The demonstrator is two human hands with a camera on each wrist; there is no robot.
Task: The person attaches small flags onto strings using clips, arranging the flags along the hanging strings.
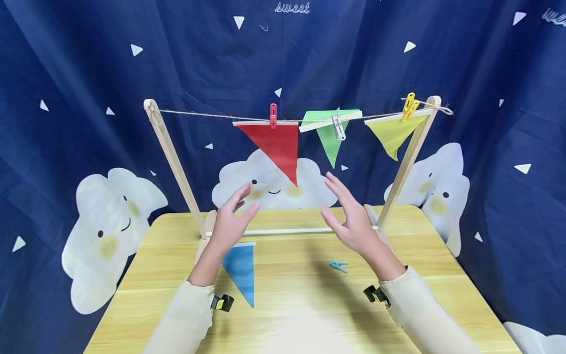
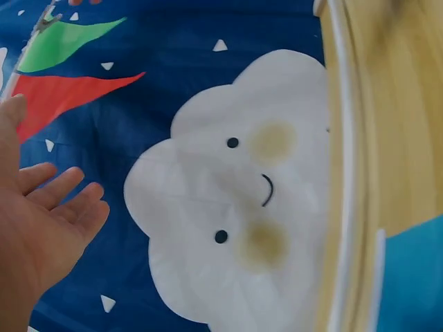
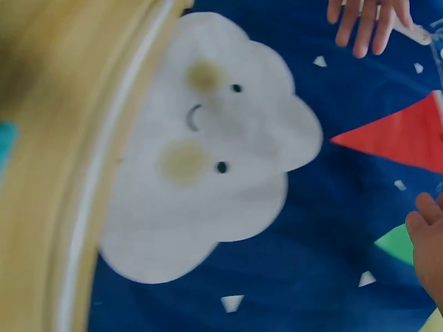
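Observation:
My left hand [image 1: 231, 221] is raised over the table with its fingers loosely extended and nothing in it. Facing it, my right hand [image 1: 353, 226] also holds nothing, fingers straight and thumb apart. Above them on a string [image 1: 199, 114] hang a red pennant [image 1: 280, 147] under a red clothespin [image 1: 273, 116], a tilted green pennant [image 1: 329, 140] under a grey-white clothespin [image 1: 339, 127], and a yellow pennant [image 1: 395, 132] under a yellow clothespin [image 1: 410, 107]. A blue pennant [image 1: 242, 270] lies near my left forearm, and a teal clothespin [image 1: 338, 266] lies left of my right forearm.
Two wooden posts [image 1: 174, 162] hold the string's ends, and a white rod [image 1: 287, 230] joins them low down. The frame stands on a wooden table [image 1: 283, 295]. Behind it hangs a dark blue curtain [image 1: 199, 59] with clouds and triangles.

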